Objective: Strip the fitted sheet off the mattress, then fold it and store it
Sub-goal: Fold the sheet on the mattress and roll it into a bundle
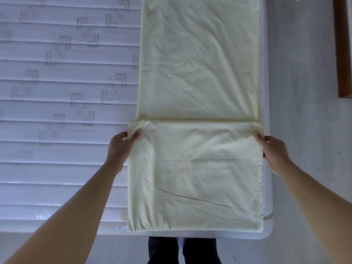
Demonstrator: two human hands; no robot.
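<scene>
My left hand and right hand pinch the sheet's folded flap at nine and three; it lies on the mattress. I'd match edges, then flatten.

Pale floor, wooden furniture edge.

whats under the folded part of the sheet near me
Under the folded flap lies more of the same pale sheet, a long strip on the bare mattress. Each hand, left and right, pinches a flap corner. How many layers lie beneath is hidden.
</scene>
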